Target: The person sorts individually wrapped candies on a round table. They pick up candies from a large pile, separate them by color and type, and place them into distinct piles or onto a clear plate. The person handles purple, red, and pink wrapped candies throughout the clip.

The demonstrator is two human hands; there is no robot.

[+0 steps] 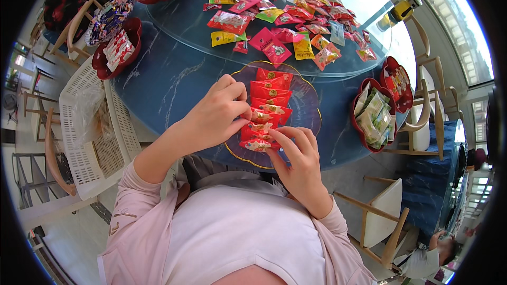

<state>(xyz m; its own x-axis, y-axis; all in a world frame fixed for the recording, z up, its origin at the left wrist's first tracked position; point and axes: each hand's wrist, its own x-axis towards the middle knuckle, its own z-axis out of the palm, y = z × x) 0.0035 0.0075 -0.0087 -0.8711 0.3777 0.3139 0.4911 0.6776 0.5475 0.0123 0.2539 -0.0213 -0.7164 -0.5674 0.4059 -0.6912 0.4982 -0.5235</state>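
A scalloped clear glass plate with a gold rim [311,103] lies before me on the blue marbled table. Down its middle runs an overlapping row of red wrapped candy packets [270,93]. My left hand [223,113] is at the row's left side, with thumb and forefinger pinched at the left end of a packet [260,116]. At the near end of the row, my right hand [297,158] has thumb and forefinger about the right ends of the nearest packets [255,145]. Its fingers hide those ends.
Many loose candies [273,45] lie on the glass turntable [182,27] beyond the plate. Red petal-shaped bowls of packets stand left [136,33] and right [358,136]. A white plastic basket [79,83] is at left. Wooden chairs [382,213] surround the table; a person [424,261] is at far right.
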